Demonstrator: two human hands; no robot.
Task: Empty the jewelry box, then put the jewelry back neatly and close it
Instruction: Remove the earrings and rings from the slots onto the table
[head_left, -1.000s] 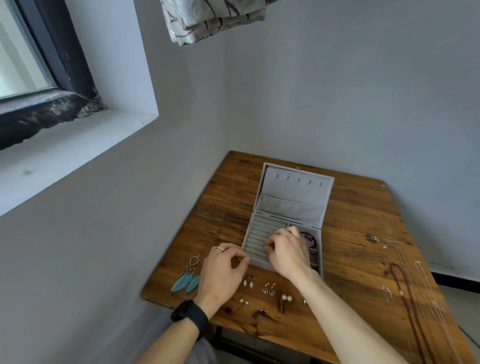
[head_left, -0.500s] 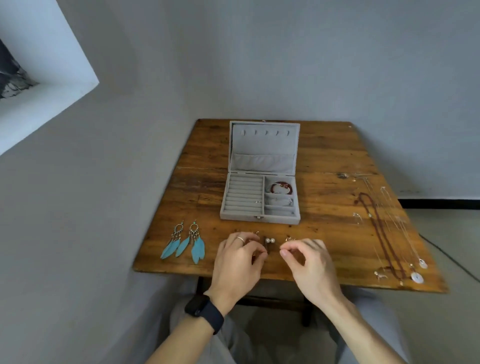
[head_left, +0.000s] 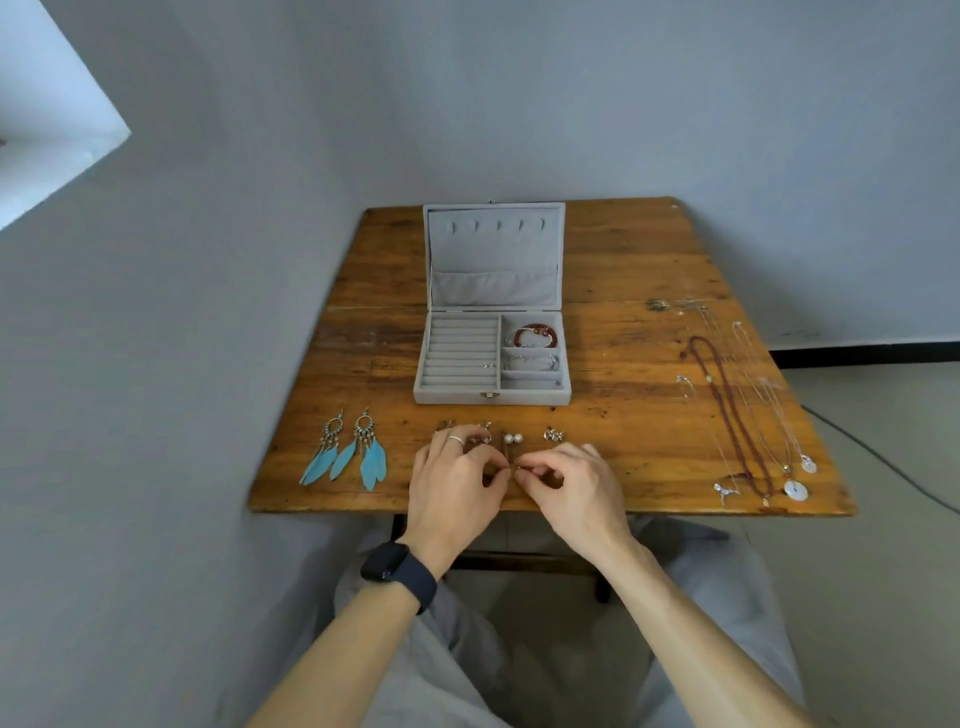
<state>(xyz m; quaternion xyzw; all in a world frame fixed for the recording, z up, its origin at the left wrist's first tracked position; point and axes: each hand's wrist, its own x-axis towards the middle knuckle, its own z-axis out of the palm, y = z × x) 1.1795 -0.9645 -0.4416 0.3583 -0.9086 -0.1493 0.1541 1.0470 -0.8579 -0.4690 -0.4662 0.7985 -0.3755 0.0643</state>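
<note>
Two-handed grip on a tiny earring (head_left: 514, 466)
left hand (head_left: 457, 483) and right hand (head_left: 576, 488) pinch it; open jewelry box (head_left: 492, 397) straight ahead.

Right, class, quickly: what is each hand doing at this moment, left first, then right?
Left hand: closed, fingertips pinching a small dark earring.
Right hand: closed, pinching the same earring from the other side.

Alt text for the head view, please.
The left hand and right hand pinch a small piece of jewelry between them at the near edge of a wooden table, before an open grey jewelry box holding bracelets. Blue feather earrings lie left, necklaces right.
</note>
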